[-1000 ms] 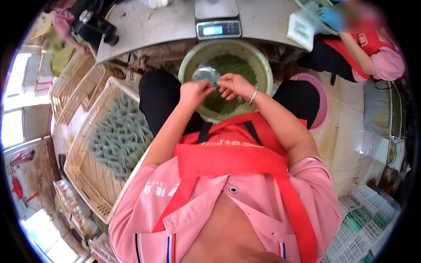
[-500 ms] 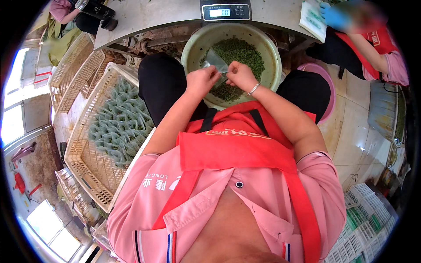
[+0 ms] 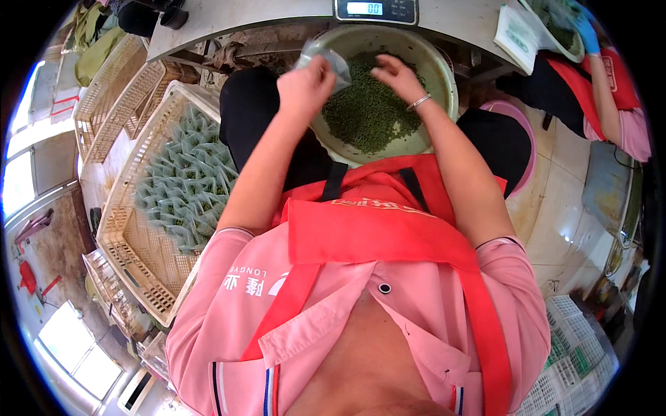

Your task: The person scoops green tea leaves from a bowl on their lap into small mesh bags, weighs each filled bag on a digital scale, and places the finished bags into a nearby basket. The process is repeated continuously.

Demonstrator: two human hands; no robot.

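Bag (image 3: pixel 340 69) pinched in my left hand (image 3: pixel 306 84), I hold it over the basin's (image 3: pixel 440 87) far left rim. My right hand (image 3: pixel 400 80), fingers loosely spread, hangs above the basin's green bits (image 3: pixel 368 114). Left of the basin, a crate (image 3: pixel 135 267) carries more bags (image 3: pixel 187 180).

A digital scale (image 3: pixel 377 18) at the far edge of the table shows lit digits on its display (image 3: pixel 365 8), with small markings on the dark panel to the right. The wearer's pink shirt (image 3: pixel 222 326) carries white characters, a line of Latin letters and a white emblem on the left chest. Gold characters run across the wearer's red apron (image 3: pixel 381 232), partly folded out of sight. Far right, a white pack (image 3: pixel 515 40) bears green print, and a co-worker's red apron (image 3: pixel 624 93) has gold marks, apparently lettering, too small to make out.
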